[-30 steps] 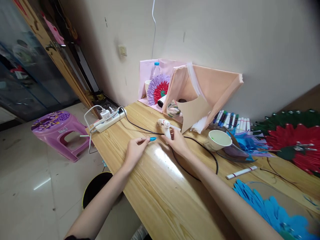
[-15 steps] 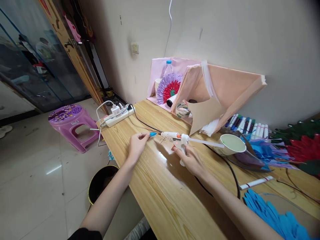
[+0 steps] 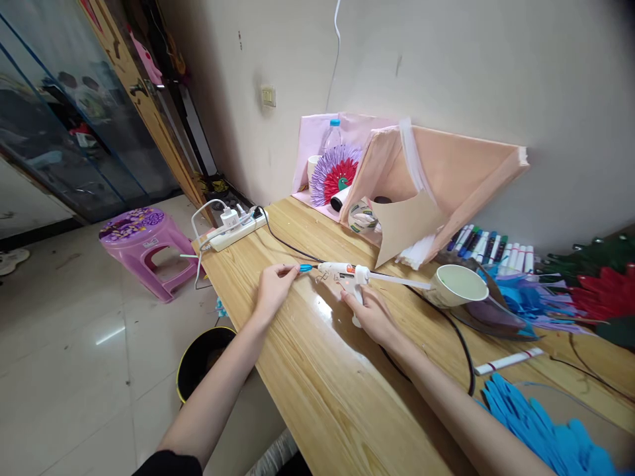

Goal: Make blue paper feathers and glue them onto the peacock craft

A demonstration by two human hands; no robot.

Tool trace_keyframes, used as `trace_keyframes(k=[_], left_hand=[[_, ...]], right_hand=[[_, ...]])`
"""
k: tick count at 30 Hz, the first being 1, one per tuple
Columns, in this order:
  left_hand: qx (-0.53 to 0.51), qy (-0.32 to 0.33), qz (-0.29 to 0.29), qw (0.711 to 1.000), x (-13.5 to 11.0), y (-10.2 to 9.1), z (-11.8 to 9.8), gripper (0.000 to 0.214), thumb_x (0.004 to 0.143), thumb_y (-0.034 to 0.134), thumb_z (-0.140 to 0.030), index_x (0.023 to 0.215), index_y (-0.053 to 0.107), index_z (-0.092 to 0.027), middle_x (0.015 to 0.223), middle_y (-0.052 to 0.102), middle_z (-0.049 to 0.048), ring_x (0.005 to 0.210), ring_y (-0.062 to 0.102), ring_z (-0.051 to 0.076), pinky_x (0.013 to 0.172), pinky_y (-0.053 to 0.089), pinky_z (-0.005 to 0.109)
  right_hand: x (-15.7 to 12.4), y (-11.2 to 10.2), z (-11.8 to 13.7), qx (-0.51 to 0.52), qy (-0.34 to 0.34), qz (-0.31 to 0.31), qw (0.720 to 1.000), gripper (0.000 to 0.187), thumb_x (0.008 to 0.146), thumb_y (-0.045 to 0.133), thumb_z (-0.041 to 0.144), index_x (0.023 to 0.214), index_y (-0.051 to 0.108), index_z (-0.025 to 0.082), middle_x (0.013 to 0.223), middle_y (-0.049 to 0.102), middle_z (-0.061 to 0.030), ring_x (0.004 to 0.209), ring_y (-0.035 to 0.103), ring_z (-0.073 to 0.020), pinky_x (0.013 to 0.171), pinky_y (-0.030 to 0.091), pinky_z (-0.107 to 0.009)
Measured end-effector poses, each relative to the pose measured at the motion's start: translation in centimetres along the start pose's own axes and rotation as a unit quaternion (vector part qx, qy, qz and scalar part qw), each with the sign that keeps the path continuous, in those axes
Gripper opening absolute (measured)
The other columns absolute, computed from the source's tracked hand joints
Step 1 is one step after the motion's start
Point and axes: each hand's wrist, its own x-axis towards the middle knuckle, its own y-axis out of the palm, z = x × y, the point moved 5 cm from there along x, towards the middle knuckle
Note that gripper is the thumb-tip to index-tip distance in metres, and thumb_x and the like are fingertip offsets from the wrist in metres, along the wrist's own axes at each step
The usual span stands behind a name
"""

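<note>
Between the fingertips of my left hand (image 3: 276, 285) is a small blue petal-like piece (image 3: 306, 268), pinched above the table. My right hand (image 3: 372, 311) wraps round the handle of a white hot glue gun (image 3: 342, 270). The gun's nozzle points left, close to the blue piece; whether they touch I cannot tell. A long glue stick (image 3: 397, 281) sticks out of the gun's back end toward a paper bowl (image 3: 459, 285). Many blue pieces (image 3: 550, 430) like the held one lie in a pile at the lower right.
A power strip (image 3: 238, 231) with plugs sits at the table's far left corner. Black cord (image 3: 461, 337) curves across the wooden table (image 3: 317, 377). Folded pink boards (image 3: 466, 165), a brown card (image 3: 409, 221) and markers (image 3: 491, 248) stand along the wall. A bin (image 3: 198, 360) and pink stool (image 3: 149, 248) are left.
The glue gun and my right hand have shifted slightly left. My left hand still pinches the blue piece, nearly in place.
</note>
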Motion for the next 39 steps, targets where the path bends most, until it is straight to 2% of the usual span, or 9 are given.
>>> trace_keyframes(k=[10,17,26,31,34,37,39], left_hand=[[0.006,0.006,0.004,1.0,0.0,0.1,0.1,0.027,0.068,0.064,-0.036,0.078,0.07,-0.012,0.08,0.071,0.0098,0.077,0.065,0.021,0.075,0.048,0.03],[-0.011,0.002,-0.005,1.0,-0.1,0.1,-0.1,0.026,0.068,0.065,-0.034,0.079,0.07,-0.011,0.081,0.071,0.01,0.077,0.065,0.02,0.074,0.048,0.03],[-0.028,-0.008,-0.015,0.999,-0.1,0.0,-0.3,0.024,0.065,0.067,-0.033,0.076,0.07,-0.012,0.079,0.071,0.0092,0.076,0.065,0.021,0.075,0.048,0.03],[-0.051,0.002,-0.024,0.998,0.1,-0.3,-0.2,0.025,0.065,0.067,-0.035,0.076,0.069,-0.012,0.079,0.071,0.0092,0.077,0.065,0.02,0.076,0.048,0.03],[-0.077,0.007,-0.032,0.996,0.3,-0.7,0.0,0.029,0.067,0.067,-0.037,0.08,0.069,-0.012,0.077,0.07,0.0091,0.075,0.065,0.019,0.075,0.048,0.03],[-0.095,0.001,-0.036,0.995,0.4,-1.1,0.0,0.033,0.066,0.067,-0.039,0.084,0.069,-0.011,0.075,0.07,0.0086,0.073,0.065,0.019,0.074,0.048,0.03],[-0.105,0.004,-0.036,0.994,0.4,-1.3,-0.2,0.034,0.065,0.068,-0.038,0.087,0.069,-0.011,0.075,0.07,0.0085,0.074,0.065,0.019,0.077,0.047,0.03]], right_hand=[[0.1,0.2,-0.2,0.003,0.004,0.008,1.0,0.035,0.081,0.04,0.045,0.056,0.036,0.021,0.055,0.046,0.0029,0.052,0.044,-0.0127,0.051,0.032,-0.024],[0.0,0.2,-0.4,0.0,0.01,0.013,1.0,0.035,0.081,0.04,0.045,0.058,0.042,0.02,0.058,0.05,0.0019,0.056,0.048,-0.0134,0.054,0.034,-0.023],[0.1,0.5,-0.4,0.014,0.001,0.021,1.0,0.035,0.082,0.039,0.043,0.059,0.047,0.018,0.057,0.048,0.0021,0.056,0.047,-0.0129,0.054,0.034,-0.023],[0.2,0.2,-0.6,0.04,0.027,0.003,0.999,0.032,0.081,0.042,0.043,0.073,0.059,0.017,0.064,0.055,0.0009,0.061,0.051,-0.0145,0.059,0.037,-0.024],[0.8,0.0,-0.7,0.088,0.048,-0.021,0.995,0.035,0.081,0.042,0.047,0.08,0.061,0.017,0.062,0.053,0.0015,0.059,0.05,-0.0138,0.058,0.037,-0.024],[2.6,0.1,-0.4,0.132,0.046,-0.061,0.988,0.036,0.081,0.04,0.047,0.077,0.059,0.017,0.059,0.05,0.0019,0.056,0.048,-0.0132,0.055,0.036,-0.024],[4.2,0.4,0.1,0.104,0.017,-0.095,0.99,0.036,0.082,0.04,0.047,0.07,0.056,0.017,0.061,0.052,0.0008,0.059,0.05,-0.0141,0.057,0.036,-0.024]])
